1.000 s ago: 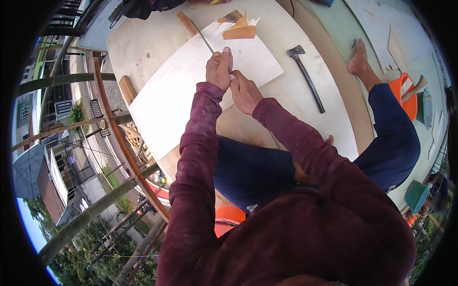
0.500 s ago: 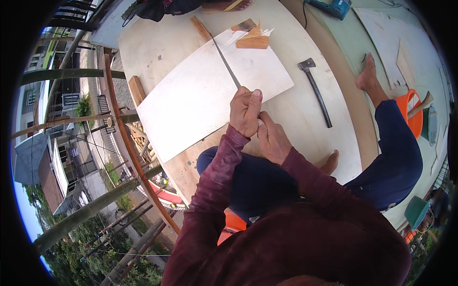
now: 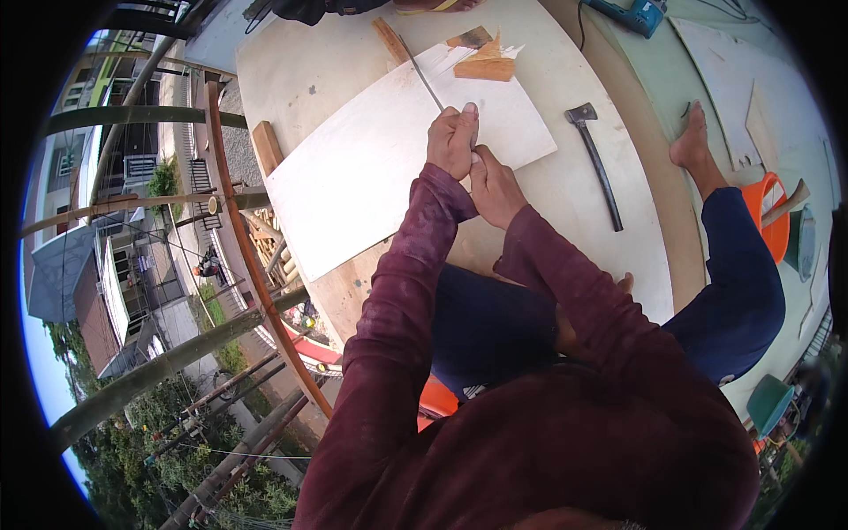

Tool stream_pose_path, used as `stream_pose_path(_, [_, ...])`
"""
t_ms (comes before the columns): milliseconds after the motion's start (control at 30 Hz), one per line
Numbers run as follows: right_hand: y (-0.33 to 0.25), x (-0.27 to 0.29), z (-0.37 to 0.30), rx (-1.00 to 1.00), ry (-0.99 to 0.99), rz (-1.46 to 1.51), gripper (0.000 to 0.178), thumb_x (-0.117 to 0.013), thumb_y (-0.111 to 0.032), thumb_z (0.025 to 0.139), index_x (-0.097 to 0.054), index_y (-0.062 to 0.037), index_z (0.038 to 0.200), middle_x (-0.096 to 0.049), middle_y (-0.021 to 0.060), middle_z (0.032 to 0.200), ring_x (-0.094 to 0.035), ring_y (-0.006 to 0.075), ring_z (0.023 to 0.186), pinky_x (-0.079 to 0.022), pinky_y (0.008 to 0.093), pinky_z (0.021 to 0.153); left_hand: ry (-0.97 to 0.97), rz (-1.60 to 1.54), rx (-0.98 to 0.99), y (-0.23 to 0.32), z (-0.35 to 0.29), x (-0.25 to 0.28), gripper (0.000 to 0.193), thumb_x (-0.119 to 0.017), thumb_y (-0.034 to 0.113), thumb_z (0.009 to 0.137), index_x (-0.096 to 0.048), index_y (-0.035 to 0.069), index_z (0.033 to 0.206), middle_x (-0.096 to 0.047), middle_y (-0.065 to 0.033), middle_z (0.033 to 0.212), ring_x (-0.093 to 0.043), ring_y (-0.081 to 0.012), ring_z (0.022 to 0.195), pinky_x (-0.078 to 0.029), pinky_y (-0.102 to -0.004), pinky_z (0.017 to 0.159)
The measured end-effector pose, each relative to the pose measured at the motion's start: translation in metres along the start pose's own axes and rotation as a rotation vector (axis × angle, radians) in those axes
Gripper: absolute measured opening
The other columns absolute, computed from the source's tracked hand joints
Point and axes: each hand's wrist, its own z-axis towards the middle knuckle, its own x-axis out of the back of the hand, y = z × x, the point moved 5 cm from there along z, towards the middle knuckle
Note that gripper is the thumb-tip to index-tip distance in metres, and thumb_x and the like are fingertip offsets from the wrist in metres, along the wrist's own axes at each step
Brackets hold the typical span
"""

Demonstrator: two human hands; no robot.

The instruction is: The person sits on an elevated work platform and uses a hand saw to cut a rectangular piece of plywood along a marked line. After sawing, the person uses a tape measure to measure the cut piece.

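Note:
Both my hands are closed, one close behind the other, on a handsaw (image 3: 427, 85) whose thin grey blade shows nearly edge-on. My left hand (image 3: 451, 141) grips farther forward, its thumb along the top. Just behind and to its right, my right hand (image 3: 497, 188) is wrapped around the handle end, which the fingers hide. The blade lies across a white-faced board (image 3: 362, 181) and reaches its far edge, beside a brown wood strip (image 3: 389, 39). Splintered wood scraps (image 3: 485, 67) rest on the board's far right corner.
A hatchet (image 3: 597, 168) lies on the pale plywood sheet (image 3: 640, 238) to the right. A brown block (image 3: 266, 147) sits by the board's left corner. Farther right are an orange bucket (image 3: 753, 201) and a blue power tool (image 3: 638, 16). Bamboo scaffold poles (image 3: 168, 346) border a drop at left.
My hands have moved forward together with the saw, and less of its blade shows in front of them. The whole view has shifted slightly.

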Motion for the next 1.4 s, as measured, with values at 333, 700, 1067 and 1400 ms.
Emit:
stream_pose_path(333, [-0.001,0.006,-0.052,0.024,-0.016,0.017,0.039,-0.030,-0.035,0.108,-0.050,-0.0011,0.114,-0.057,0.0185,0.072,-0.062,0.0364,0.068,-0.046,0.0449,0.064,-0.034,0.076,-0.122,0.020,-0.054,-0.015,0.060,-0.048,0.039,0.104,-0.052,-0.001,0.060,-0.042,-0.0112,0.064,-0.044,-0.0226,0.070,-0.038,-0.0357,0.067])
stream_pose_path(700, [0.003,0.011,-0.084,0.131,0.072,0.096,0.040,-0.029,-0.033,0.108,-0.050,-0.0006,0.119,-0.055,0.0113,0.067,-0.058,0.0251,0.061,-0.043,0.0376,0.061,0.003,0.098,-0.134,0.027,-0.062,-0.027,0.063,-0.048,0.041,0.104,-0.053,-0.003,0.059,-0.042,-0.0111,0.058,-0.045,-0.0221,0.068,-0.038,-0.0382,0.064])
stream_pose_path(1067, [0.009,0.004,-0.077,0.078,-0.016,0.029,0.041,-0.028,-0.035,0.108,-0.048,-0.0005,0.119,-0.061,0.0208,0.078,-0.065,0.0377,0.075,-0.046,0.0469,0.068,-0.025,0.068,-0.095,0.021,-0.074,-0.022,0.063,-0.045,0.041,0.105,-0.054,0.000,0.058,-0.044,-0.0104,0.063,-0.044,-0.0214,0.069,-0.039,-0.0356,0.067])
stream_pose_path(1400, [0.014,-0.012,-0.004,0.027,-0.017,-0.105,0.041,-0.028,-0.035,0.107,-0.050,-0.0013,0.115,-0.061,0.0254,0.075,-0.062,0.0448,0.072,-0.046,0.0500,0.067,-0.035,0.004,0.061,-0.021,-0.007,0.007,0.063,-0.050,0.042,0.103,-0.049,-0.002,0.058,-0.043,-0.0088,0.061,-0.043,-0.0202,0.062,-0.040,-0.0363,0.062])
